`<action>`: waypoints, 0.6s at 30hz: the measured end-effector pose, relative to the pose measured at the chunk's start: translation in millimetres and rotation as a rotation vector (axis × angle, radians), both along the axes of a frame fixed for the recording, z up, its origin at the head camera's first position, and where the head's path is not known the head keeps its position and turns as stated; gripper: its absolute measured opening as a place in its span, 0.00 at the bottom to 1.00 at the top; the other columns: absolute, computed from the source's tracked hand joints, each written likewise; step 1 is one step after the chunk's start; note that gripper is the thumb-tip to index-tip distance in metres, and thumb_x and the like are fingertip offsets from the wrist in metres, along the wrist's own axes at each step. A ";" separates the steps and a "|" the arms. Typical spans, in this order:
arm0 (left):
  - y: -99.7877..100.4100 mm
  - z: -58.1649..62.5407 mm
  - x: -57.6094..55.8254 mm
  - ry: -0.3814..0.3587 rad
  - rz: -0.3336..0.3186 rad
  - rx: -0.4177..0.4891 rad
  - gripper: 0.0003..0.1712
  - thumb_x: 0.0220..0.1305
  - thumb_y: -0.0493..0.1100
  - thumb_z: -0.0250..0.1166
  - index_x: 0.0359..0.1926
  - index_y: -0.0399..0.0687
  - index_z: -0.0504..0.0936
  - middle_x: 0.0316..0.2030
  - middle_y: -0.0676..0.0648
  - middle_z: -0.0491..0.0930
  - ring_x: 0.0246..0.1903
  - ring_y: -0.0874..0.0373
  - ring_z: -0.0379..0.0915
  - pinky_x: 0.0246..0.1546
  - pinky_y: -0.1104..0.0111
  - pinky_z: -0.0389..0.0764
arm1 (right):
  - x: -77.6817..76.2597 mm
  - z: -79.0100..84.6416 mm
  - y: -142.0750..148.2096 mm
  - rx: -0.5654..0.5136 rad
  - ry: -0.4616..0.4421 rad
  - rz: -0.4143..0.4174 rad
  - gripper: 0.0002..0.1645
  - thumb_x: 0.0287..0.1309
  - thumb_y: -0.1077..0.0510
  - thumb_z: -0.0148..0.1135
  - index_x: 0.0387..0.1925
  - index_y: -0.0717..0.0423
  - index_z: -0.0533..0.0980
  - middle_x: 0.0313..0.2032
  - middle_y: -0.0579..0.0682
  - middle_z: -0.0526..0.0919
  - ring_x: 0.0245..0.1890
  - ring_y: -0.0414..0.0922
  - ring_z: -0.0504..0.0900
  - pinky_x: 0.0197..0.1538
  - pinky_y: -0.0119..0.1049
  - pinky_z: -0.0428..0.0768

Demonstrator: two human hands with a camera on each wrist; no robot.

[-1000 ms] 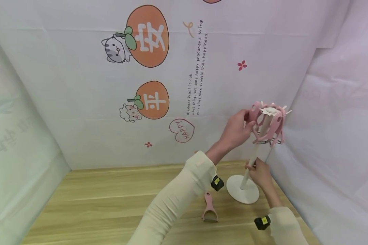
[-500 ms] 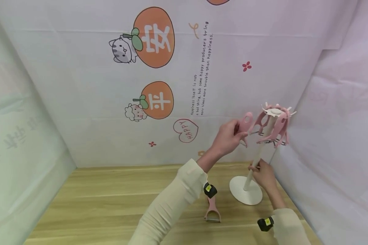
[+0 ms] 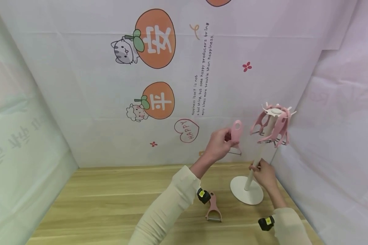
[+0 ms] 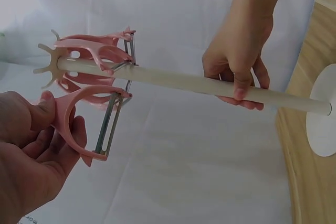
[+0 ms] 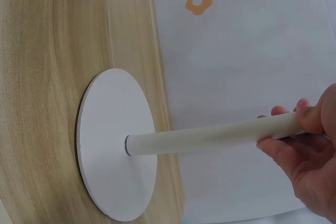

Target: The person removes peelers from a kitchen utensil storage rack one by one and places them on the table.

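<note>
Past the loose peeler (image 3: 213,205) on the near table (image 3: 110,194), I have the right hand (image 3: 265,175) wrapped round the stand (image 3: 260,153), while the left hand (image 3: 217,145), pinching a second peeler (image 3: 235,134), now holds it farther left of the hung peelers (image 3: 281,128), seemingly unhooked.

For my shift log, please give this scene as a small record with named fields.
Left hand: grips one pink peeler, apart from the hooked top
Right hand: grips the white pole
Hanging peelers: several, pink, on the hooked top
Round base: rests on the wooden table
Loose peeler: pink, on the table, left of the base in head view
</note>
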State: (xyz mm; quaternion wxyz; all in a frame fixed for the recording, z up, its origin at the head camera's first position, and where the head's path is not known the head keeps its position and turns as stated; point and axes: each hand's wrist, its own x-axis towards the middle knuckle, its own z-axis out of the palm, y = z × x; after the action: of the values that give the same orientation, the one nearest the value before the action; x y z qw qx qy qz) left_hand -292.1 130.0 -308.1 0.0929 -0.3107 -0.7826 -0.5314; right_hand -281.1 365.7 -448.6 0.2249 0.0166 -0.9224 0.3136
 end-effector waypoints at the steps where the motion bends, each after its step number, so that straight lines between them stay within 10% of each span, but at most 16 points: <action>1: -1.4 -2.1 0.0 -0.013 0.005 0.001 0.07 0.63 0.35 0.68 0.42 0.39 0.81 0.33 0.47 0.82 0.30 0.66 0.73 0.28 0.80 0.75 | -0.6 -0.6 0.3 -0.001 -0.002 0.000 0.04 0.61 0.67 0.61 0.37 0.67 0.76 0.34 0.66 0.87 0.42 0.66 0.86 0.44 0.58 0.84; 18: -29.3 -51.1 5.9 -0.091 0.011 -0.013 0.05 0.63 0.32 0.67 0.40 0.37 0.82 0.33 0.46 0.83 0.30 0.68 0.74 0.30 0.80 0.77 | 1.9 3.4 -0.9 0.010 -0.019 -0.002 0.05 0.60 0.68 0.61 0.38 0.66 0.77 0.36 0.66 0.87 0.44 0.67 0.84 0.46 0.59 0.82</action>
State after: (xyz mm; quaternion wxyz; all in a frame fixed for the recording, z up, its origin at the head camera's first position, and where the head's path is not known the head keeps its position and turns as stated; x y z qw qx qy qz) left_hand -286.3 100.8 -359.2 0.0579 -0.2824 -0.7910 -0.5396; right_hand -279.2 364.8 -445.2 0.2163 0.0136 -0.9260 0.3091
